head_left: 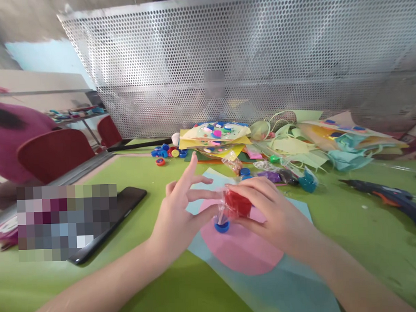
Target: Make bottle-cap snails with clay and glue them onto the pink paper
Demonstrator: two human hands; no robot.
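Note:
In front of me my right hand is closed around a small clear plastic bag with red contents. My left hand pinches the loose clear end of that bag between thumb and a finger, its index finger pointing up. Just below the fingertips a blue bottle cap rests on a pink paper circle. The circle lies on a light blue sheet of paper. What exactly the red stuff is, I cannot make out.
A phone lies to the left, a glue gun to the right. Behind are blue caps, a decorated paper stack, small colored bags and paper scraps. A perforated metal panel rises at the back.

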